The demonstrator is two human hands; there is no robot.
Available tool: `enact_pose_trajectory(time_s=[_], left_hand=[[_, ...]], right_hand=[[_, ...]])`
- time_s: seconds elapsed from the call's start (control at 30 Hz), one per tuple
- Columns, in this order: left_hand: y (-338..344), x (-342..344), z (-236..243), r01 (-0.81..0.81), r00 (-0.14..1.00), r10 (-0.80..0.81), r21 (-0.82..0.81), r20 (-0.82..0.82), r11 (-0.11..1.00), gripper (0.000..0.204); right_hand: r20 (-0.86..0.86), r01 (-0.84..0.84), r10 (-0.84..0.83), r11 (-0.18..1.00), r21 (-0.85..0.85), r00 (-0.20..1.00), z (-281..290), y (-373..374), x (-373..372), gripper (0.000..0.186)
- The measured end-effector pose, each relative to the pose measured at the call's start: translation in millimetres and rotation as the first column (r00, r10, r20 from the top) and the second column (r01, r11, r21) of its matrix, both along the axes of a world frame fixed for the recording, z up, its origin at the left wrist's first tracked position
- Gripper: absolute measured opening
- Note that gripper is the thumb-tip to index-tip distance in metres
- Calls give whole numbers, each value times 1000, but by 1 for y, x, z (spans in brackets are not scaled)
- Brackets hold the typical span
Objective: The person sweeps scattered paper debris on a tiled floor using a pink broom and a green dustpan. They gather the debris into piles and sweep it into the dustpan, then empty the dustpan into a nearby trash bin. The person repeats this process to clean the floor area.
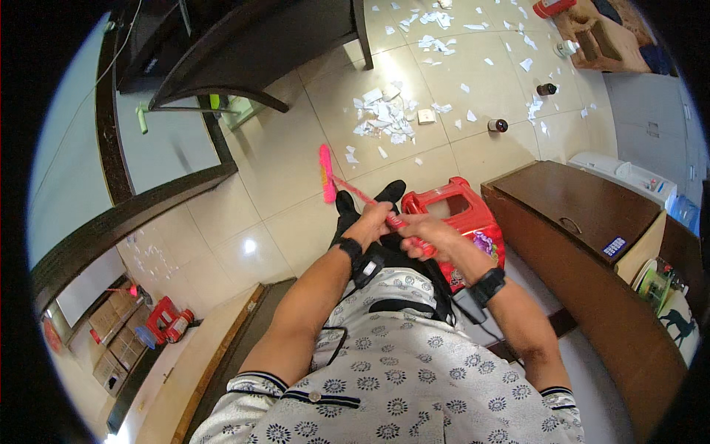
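Observation:
A broom [326,174] with pink bristles rests on the tiled floor, left of my shoes. Its red handle slants up toward my body. My left hand [370,224] is closed around the handle, farther down toward the bristles. Close to the handle's upper end, my right hand [436,235] also grips it. Beyond the broom, white scraps that look like torn paper [388,115] are heaped on the tiles. A small whitish square block [427,116] sits at the heap's right side. More loose scraps [436,46] are strewn farther off.
A red plastic stool [481,216] stands close on my right, beside a brown wooden cabinet [547,189]. Dark bottles [498,126] stand on the floor ahead. A dark chair-like piece of furniture [251,48] and a dark-framed table [166,148] are on the left.

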State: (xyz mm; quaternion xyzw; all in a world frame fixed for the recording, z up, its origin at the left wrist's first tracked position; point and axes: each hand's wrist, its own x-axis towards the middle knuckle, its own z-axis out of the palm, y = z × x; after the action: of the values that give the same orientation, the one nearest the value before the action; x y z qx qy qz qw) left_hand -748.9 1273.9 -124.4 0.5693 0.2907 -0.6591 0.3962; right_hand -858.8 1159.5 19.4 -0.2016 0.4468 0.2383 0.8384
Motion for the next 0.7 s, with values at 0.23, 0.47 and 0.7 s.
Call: enact_pose_trajectory(time_s=[0.23,0.47,0.7], left_hand=[[-117,-50,31,-82,988,50,-213,-148,974,6],[-171,-56,83,-10,1000,9,-210,-5,978,2],[-149,26,83,55,945,-22,-92,327,994,13]], right_hand=[[-57,-203,196,904,-376,979,54,-96,-35,26],[-6,-194,216,864,-464,976,120,-125,-34,38],[191,205,-176,968,-146,966,85,-98,8,42]])
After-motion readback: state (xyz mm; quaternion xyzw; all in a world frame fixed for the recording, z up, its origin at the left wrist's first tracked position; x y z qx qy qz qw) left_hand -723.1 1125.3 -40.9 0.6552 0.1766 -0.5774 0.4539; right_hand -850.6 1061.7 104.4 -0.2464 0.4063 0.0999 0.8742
